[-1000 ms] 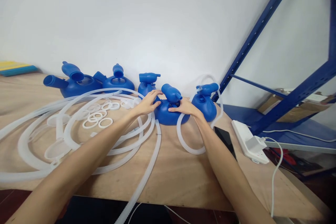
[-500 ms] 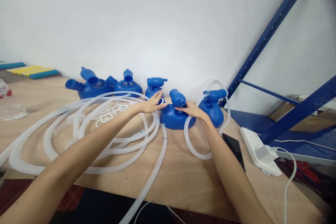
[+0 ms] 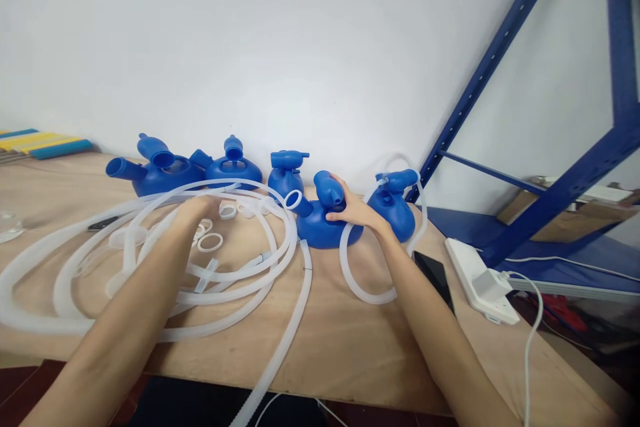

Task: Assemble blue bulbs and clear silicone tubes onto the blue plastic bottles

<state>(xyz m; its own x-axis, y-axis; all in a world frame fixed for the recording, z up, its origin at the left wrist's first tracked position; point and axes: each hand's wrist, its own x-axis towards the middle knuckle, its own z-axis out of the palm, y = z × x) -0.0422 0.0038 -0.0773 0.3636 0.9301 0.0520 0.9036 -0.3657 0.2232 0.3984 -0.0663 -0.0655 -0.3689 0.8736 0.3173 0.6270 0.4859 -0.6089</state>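
My right hand grips a blue plastic bottle at its handle, thumb in front and fingers behind, near a blue bulb-shaped spout that sits on top. The bottle's angled neck points up to the left, with a white rim at its mouth. My left hand is down among the coils of a translucent hose, beside loose white rings. Its fingers are hidden behind the wrist, so what they touch does not show.
More blue bottles stand along the wall, among them one at left and one with a hose at right. A phone and a white power strip lie at the right. A blue metal rack rises behind them.
My left hand has left the bottle's neck and moved left and down to the loose rings. The white rim now shows at the mouth. My right hand stays on the bottle.
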